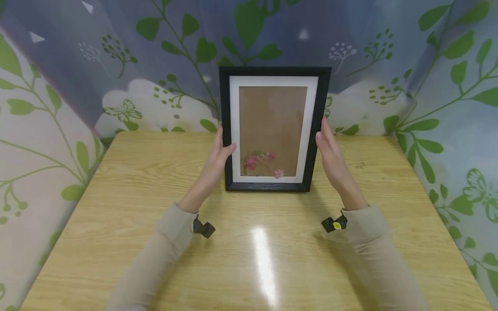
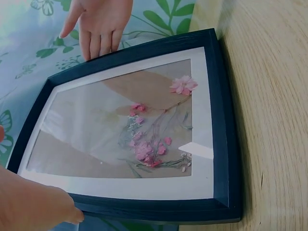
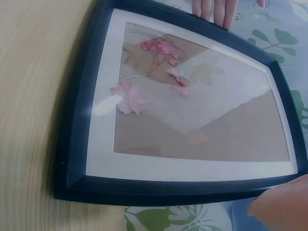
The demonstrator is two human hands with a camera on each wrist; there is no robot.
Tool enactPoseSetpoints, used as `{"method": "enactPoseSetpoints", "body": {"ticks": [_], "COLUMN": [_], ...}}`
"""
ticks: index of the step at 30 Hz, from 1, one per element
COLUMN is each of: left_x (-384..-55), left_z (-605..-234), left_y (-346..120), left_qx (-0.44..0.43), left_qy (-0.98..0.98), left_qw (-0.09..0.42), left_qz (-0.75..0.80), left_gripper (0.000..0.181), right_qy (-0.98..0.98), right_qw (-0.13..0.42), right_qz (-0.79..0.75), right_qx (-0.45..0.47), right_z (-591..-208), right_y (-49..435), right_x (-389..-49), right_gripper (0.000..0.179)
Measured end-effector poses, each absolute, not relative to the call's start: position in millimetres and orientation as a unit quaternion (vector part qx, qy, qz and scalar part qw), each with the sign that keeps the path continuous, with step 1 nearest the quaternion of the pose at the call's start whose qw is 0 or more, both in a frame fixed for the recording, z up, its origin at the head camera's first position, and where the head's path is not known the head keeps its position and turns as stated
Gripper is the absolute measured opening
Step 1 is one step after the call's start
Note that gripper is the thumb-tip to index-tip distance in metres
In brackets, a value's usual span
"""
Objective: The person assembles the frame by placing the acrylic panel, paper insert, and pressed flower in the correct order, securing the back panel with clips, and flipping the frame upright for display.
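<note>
A black picture frame (image 1: pixel 268 187) with a white mat stands upright on the wooden table (image 1: pixel 155 259). Pink pressed flowers (image 2: pixel 144 149) and thin stems show behind its clear pane, near the bottom. My left hand (image 1: pixel 215 157) holds the frame's left side, thumb over the front border and fingers partly hidden at the edge. On the opposite side, my right hand (image 1: pixel 332 153) touches the edge with straight fingers. In the left wrist view the right thumb stands off the frame, and the fingertips are hidden behind it.
A patterned curtain (image 1: pixel 175 103) with green leaves hangs behind the table and along both sides. Both wrists carry a small black camera mount (image 1: pixel 204 228). A bright light reflection lies across the tabletop in front of the frame.
</note>
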State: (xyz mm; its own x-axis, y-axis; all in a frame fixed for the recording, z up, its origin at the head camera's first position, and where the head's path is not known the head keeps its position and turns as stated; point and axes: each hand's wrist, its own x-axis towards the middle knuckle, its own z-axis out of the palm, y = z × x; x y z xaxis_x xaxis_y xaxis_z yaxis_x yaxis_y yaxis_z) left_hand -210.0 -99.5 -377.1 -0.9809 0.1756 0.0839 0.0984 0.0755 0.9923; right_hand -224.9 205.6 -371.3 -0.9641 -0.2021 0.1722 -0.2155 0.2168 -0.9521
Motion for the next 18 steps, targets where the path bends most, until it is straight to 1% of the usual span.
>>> {"method": "enactPoseSetpoints", "body": {"ticks": [4,9,18], "left_x": [-212.3,-213.9,-210.4], "left_z": [-378.4,-378.7,-377.3], "left_y": [-98.1,-98.3,-99.6], "left_qx": [0.093,0.095,0.091], "left_qy": [0.730,0.734,0.741], "left_qw": [0.018,0.026,0.024], "left_qz": [0.676,0.672,0.665], "left_gripper": [0.079,0.078,0.080], "right_qy": [-0.780,-0.778,-0.778], "right_qw": [0.010,0.013,-0.005], "right_qz": [0.611,0.614,0.612], "right_qx": [0.133,0.133,0.140], "right_z": [-372.5,-371.1,-368.8], "right_y": [205.5,205.1,203.3], "right_x": [-224.4,-221.7,-218.6], "right_gripper": [0.064,0.065,0.070]}}
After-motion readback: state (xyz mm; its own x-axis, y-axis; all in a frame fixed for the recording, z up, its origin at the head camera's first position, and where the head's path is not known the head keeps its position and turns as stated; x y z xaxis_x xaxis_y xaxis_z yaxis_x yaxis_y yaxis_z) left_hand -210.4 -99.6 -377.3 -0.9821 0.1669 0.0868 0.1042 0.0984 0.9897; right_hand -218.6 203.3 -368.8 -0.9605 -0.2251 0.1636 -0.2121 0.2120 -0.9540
